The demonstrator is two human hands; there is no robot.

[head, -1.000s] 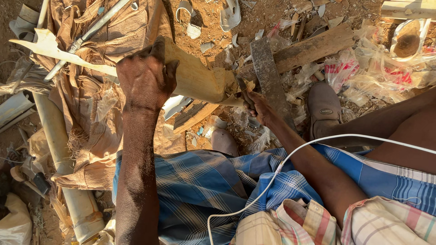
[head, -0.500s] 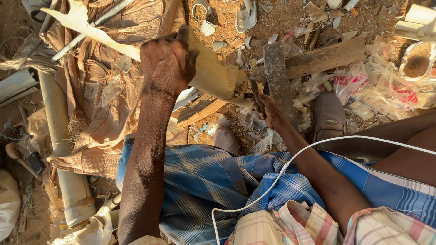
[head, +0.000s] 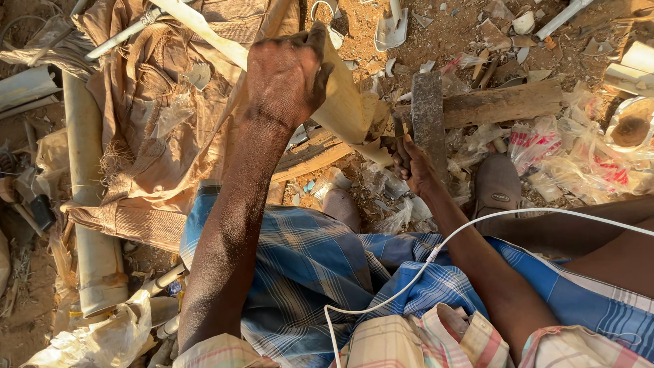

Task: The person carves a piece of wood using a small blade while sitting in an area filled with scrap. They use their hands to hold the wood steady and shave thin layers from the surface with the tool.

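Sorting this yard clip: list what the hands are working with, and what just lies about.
In hand:
left hand grips cream plastic sheet
right hand holds broad metal blade

Lying about:
wooden plank
pale pipe
brown sacking
white cable

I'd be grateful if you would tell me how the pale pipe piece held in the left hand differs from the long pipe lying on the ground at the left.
The pale pipe piece is gripped by the left hand and raised off the ground; the long pipe lies flat, untouched. The held piece looks split open and curved like a sheet, with a jagged edge near the blade in the right hand; the long pipe keeps its round tube shape. Both are pale, dusty plastic.
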